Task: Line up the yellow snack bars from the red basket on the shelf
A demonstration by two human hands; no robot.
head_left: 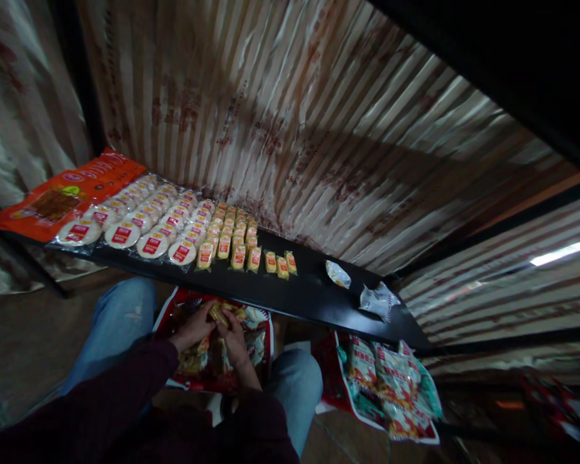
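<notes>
Both hands are together over an open red-and-white bag (269, 351) of wrapped snacks between my knees. My left hand (197, 325) has its fingers closed around a small yellow wrapped snack (217, 314). On the other side of that snack, my right hand (232, 336) grips it too. More wrapped pieces lie below in the bag, partly covered by my hands. Just ahead on the black shelf (309, 290) stand rows of the same small yellow packets (238, 256), with three loose ones (282, 265) to their right.
Rows of round white wrapped crackers (153, 245) fill the shelf's left part beside an orange package (62, 193). Two pale packets (377, 300) lie at its right end. Another open bag (357, 406) of snack packs sits beyond my right knee. A striped curtain (251, 96) hangs behind.
</notes>
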